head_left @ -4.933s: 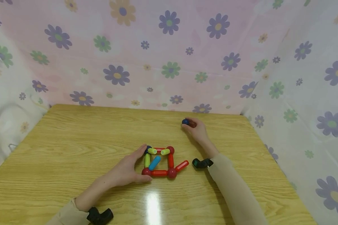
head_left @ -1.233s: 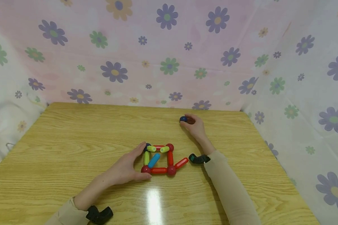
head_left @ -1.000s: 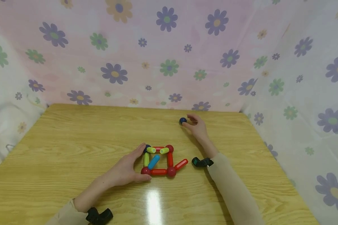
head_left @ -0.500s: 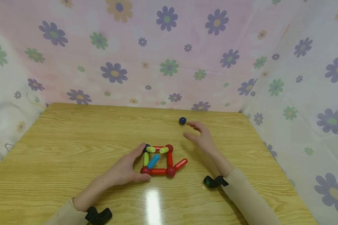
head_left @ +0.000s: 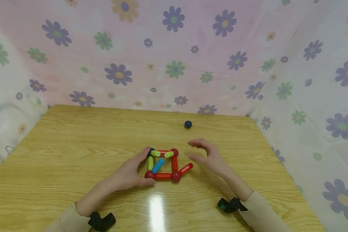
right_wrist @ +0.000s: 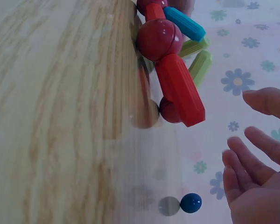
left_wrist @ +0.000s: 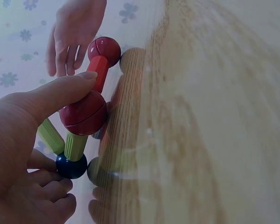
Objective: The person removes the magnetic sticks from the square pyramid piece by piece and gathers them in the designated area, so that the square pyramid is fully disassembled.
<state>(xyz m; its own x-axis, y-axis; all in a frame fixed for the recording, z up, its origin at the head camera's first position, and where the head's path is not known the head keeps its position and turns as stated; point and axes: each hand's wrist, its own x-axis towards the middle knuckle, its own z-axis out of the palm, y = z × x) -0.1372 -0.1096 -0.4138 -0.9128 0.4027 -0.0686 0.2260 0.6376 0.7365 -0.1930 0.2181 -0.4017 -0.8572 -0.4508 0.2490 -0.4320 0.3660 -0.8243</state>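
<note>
A square frame of magnetic rods and balls [head_left: 163,176] lies on the table, with red balls at three corners and a dark blue ball at the far left one. Two green rods, a light blue rod [head_left: 158,166] and a red rod [right_wrist: 182,91] stick up from its corners. My left hand [head_left: 129,175] holds the frame's left side, its thumb by the near red ball [left_wrist: 86,114] and its fingers at the blue corner ball [left_wrist: 71,166]. To the frame's right, my right hand [head_left: 210,158] hovers with fingers apart and nothing in it. A loose dark blue ball [head_left: 188,124] sits beyond it.
The wooden table [head_left: 90,138] ends at a flowered cloth backdrop [head_left: 174,48] behind and at both sides. Black wrist cameras [head_left: 229,205] are strapped to both wrists. A bright reflection [head_left: 157,212] shows on the near tabletop.
My right hand has let go of the loose blue ball at the back and drawn toward me, beside the frame. The left hand has stayed on the frame.
</note>
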